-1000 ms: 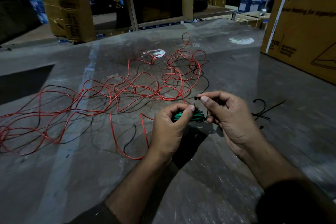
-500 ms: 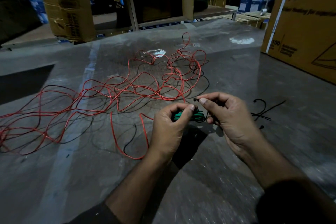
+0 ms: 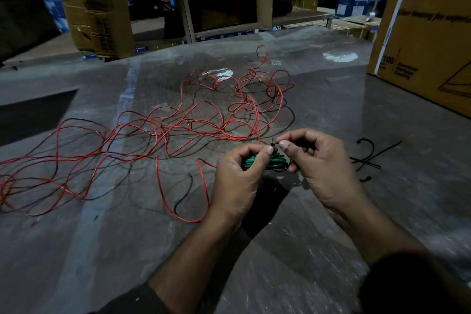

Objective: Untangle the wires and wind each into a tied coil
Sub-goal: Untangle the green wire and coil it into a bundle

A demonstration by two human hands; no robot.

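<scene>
A small green wire coil is held just above the grey table. My left hand grips the coil from the left, thumb on top. My right hand pinches a thin black tie that sits on top of the coil, between thumb and forefinger. A long red wire lies loose and tangled with a black wire across the table to the left and behind my hands. Most of the green coil is hidden by my fingers.
Several spare black ties lie on the table right of my right hand. A big yellow cardboard box stands at the right edge. Stacked cartons and shelving rise behind the table's far edge.
My two hands have drawn slightly closer together over the coil, with my right fingertips and the black tie now nearer my left thumb. The red and black wires have not moved.
</scene>
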